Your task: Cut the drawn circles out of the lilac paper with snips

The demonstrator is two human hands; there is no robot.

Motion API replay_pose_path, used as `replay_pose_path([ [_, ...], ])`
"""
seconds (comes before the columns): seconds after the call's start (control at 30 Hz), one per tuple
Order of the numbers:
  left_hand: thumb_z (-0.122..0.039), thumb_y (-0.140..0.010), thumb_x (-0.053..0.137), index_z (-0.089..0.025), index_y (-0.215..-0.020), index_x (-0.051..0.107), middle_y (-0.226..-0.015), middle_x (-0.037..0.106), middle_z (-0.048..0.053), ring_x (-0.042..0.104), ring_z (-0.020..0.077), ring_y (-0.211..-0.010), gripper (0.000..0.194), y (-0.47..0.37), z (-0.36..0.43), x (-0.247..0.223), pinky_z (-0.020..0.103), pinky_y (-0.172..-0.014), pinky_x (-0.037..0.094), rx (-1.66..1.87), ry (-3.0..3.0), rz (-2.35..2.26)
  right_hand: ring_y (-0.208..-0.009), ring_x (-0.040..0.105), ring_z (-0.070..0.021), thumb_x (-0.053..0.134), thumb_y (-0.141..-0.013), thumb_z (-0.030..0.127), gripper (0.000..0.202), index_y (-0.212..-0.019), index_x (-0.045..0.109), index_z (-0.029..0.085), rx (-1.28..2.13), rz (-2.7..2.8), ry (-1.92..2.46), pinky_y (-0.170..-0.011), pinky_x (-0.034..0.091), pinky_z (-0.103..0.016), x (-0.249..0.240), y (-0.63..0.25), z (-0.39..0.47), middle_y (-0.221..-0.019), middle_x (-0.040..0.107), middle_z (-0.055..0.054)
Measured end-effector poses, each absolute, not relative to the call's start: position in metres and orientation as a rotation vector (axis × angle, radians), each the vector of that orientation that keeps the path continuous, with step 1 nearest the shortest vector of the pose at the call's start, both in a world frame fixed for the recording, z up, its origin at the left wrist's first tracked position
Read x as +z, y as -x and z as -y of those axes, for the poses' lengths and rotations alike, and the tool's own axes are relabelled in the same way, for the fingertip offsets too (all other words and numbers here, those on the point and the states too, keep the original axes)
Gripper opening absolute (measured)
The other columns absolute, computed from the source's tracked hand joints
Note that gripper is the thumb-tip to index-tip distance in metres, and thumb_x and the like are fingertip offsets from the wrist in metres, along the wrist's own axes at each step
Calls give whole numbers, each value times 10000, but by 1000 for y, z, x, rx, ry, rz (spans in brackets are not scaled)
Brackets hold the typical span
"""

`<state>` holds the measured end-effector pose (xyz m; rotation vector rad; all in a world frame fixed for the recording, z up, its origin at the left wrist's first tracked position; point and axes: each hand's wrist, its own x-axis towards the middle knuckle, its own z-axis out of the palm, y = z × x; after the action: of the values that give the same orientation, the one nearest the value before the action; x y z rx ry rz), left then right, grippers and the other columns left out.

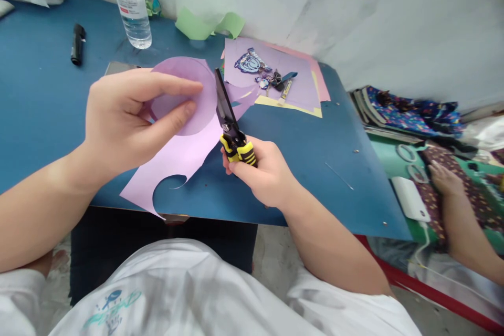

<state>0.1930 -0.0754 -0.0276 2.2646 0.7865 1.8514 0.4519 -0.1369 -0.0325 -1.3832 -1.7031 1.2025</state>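
Between its thumb and fingers, my left hand (129, 115) pinches a purple paper circle (205, 107), raised above the table. My right hand (268, 170) is closed round the yellow-and-black handles of a pair of scissors (228, 115). Their dark blades point up and away, close by the circle's right edge, and look nearly together. Whether they touch the paper I cannot tell. Under the circle lies a lilac paper offcut (173, 160) with curved cut-outs, its near corner reaching past the table's front edge.
A stack of coloured paper (311, 79) at the back bears keys and charms (275, 81). Near the wall stand a water bottle (132, 8) and a green paper strip (197, 26). A black marker (77, 44) lies left. At right, another person's hand (447, 178) rests beside a white power bank (410, 199).
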Motion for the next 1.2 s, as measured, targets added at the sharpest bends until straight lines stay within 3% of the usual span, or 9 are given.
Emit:
replay_pose_path([
  [0.2, -110, -765, 864, -283, -1059, 956, -753, 811, -53, 548, 66, -563, 353, -197, 79, -21, 257, -514, 359, 1817, -2248, -767, -809, 682, -234, 670, -768, 337, 90, -831, 660, 273, 1194, 1729, 1361, -776, 514, -407, -32, -453, 137, -741, 680, 24],
  [0.4, -84, -788, 881, -307, -1123, 940, -938, 901, -41, 696, 98, -642, 407, -190, 78, -21, 261, -553, 480, 1718, -2355, -704, -851, 709, -248, 682, -770, 339, 160, -912, 703, 268, 1199, 1726, 1361, -812, 555, -421, -34, -453, 137, -826, 741, 4],
  [0.5, -268, -903, 933, -332, -1187, 920, -945, 889, -16, 740, 149, -729, 292, -193, 82, -21, 296, -608, 543, 1657, -2362, -794, -856, 712, -248, 698, -778, 335, 129, -895, 700, 280, 1214, 1712, 1353, -816, 570, -420, -35, -454, 137, -819, 736, 10],
  [0.6, -494, -1011, 886, -349, -1358, 868, -1039, 875, 33, 803, 235, -979, 377, -208, 92, -19, 345, -765, 644, 1576, -2250, -1016, -853, 717, -248, 706, -787, 331, 92, -866, 687, 287, 1220, 1709, 1349, -810, 566, -417, -34, -454, 137, -780, 713, 20],
  [0.7, -556, -1025, 868, -359, -1451, 820, -1114, 868, 45, 814, 271, -1115, 472, -227, 102, -15, 357, -849, 676, 1557, -2203, -1053, -838, 709, -244, 697, -793, 329, 79, -854, 680, 281, 1220, 1711, 1343, -797, 546, -413, -33, -453, 137, -752, 694, 24],
  [0.87, -591, -1004, 880, -372, -1462, 808, -1079, 851, 34, 820, 275, -1094, 513, -229, 104, -14, 338, -833, 668, 1547, -2186, -1069, -792, 672, -219, 676, -799, 329, 66, -835, 664, 275, 1212, 1723, 1336, -756, 501, -395, -33, -453, 137, -747, 684, 29],
  [0.97, -543, -993, 898, -378, -1368, 847, -1005, 837, 9, 814, 237, -960, 413, -210, 96, -16, 312, -770, 630, 1576, -2221, -1026, -786, 660, -216, 674, -800, 334, 75, -841, 667, 271, 1209, 1726, 1335, -749, 486, -396, -32, -453, 137, -757, 678, 29],
  [1.07, -322, -951, 896, -363, -1181, 893, -901, 828, -42, 755, 149, -743, 233, -194, 88, -19, 275, -655, 539, 1625, -2336, -855, -783, 651, -214, 675, -803, 336, 82, -851, 669, 270, 1209, 1723, 1340, -752, 479, -396, -32, -453, 138, -749, 663, 33],
  [1.2, -191, -891, 896, -329, -1125, 912, -884, 850, -51, 724, 113, -679, 273, -189, 84, -19, 267, -592, 488, 1671, -2339, -796, -778, 642, -211, 679, -820, 350, 85, -837, 645, 274, 1202, 1728, 1345, -757, 483, -394, -32, -452, 138, -730, 631, 40],
])
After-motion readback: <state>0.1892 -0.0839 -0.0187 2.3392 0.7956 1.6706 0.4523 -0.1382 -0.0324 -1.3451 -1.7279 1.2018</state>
